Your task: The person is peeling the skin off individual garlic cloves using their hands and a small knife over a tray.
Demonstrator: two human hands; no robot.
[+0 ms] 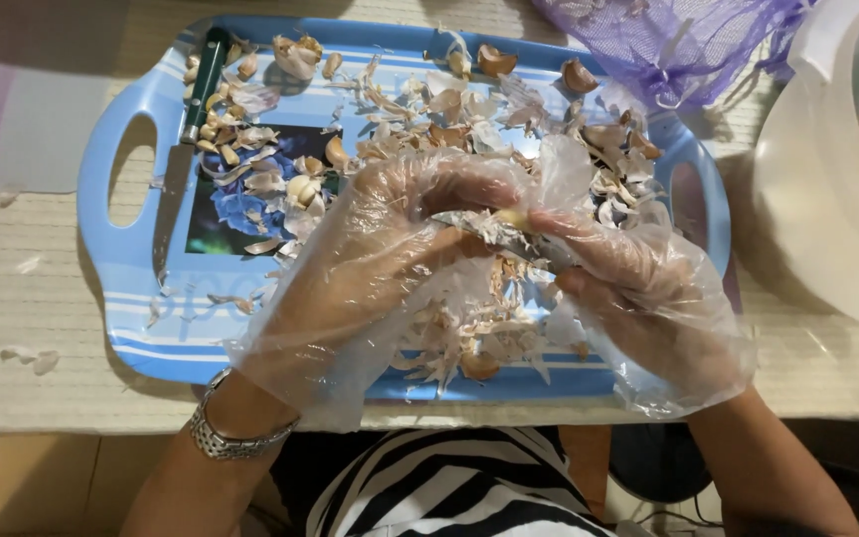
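Garlic clove (512,218) pinched between gloved left hand (370,268) and right hand (638,288), both closed on it, above the blue tray (131,268). Slip risk judged: loose plastic gloves, papery skins (469,338).

Purple mesh bag (678,45) — top right (crumpled)

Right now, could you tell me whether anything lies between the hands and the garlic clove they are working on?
Only thin clear plastic gloves. The left hand and right hand pinch the garlic clove directly above the blue tray; nothing else comes between them.
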